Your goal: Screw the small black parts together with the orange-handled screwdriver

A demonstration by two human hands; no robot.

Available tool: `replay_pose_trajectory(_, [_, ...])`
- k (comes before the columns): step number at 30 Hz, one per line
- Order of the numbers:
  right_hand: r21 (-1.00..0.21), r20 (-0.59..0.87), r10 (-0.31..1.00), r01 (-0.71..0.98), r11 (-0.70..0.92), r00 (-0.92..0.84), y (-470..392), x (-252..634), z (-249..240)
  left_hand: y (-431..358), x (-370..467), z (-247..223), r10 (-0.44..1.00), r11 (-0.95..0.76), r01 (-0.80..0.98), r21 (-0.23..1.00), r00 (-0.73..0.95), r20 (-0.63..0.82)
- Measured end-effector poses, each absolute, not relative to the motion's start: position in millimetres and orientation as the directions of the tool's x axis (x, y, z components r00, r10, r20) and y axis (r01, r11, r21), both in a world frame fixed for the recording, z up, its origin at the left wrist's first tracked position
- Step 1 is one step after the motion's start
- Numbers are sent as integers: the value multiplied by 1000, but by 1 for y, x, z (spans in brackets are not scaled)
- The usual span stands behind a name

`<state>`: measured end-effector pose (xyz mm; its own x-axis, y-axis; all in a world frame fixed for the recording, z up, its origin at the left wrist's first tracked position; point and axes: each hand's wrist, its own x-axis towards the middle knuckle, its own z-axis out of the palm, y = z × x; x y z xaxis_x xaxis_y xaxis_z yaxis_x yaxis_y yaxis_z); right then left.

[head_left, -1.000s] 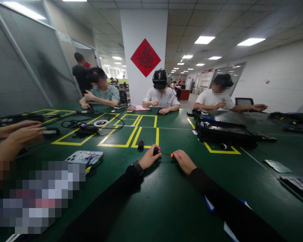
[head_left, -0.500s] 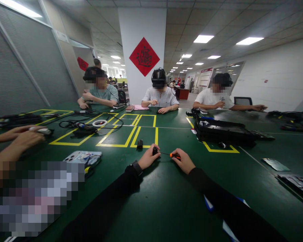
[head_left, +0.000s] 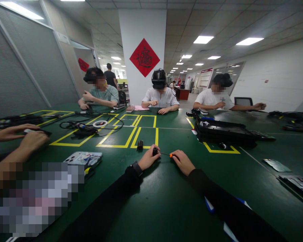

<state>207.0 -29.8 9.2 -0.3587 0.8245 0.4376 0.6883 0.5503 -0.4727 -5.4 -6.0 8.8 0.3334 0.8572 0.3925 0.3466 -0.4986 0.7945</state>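
Observation:
My left hand is closed around a small black cylindrical part, held upright just over the green table. My right hand grips a screwdriver with an orange and black handle, now mostly covered by the fingers. Its thin shaft points left and reaches the black part; whether the tip is inside it is too small to tell. Another small black part stands just beyond my left hand, inside a yellow tape outline.
A person's hands hold a small device at the left, near a phone-like item. Cables and a white ring lie behind. A black tray-like case sits at the right. Three people sit across the table.
My right fingers have shifted over the screwdriver's handle, hiding more of it. The neighbour's hands at the left have turned their device. A person in black now shows in the background.

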Motion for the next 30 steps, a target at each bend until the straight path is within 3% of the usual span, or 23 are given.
replay_pose_trajectory(7, [-609,409,854,600,518,-322,-32,207,11,-7,-4,9,865,-484,334,809,320,385])
replay_pose_trajectory(16, [-510,449,833,672,537,-325,-28,209,10,-8,-5,11,861,-492,343,800,329,388])
replay_pose_trajectory(25, [-569,440,841,627,532,-315,-31,209,9,-6,-6,8,842,-526,357,772,349,412])
replay_pose_trajectory(30, [-524,454,837,668,529,-307,-28,208,8,-4,-7,6,835,-536,358,765,355,419])
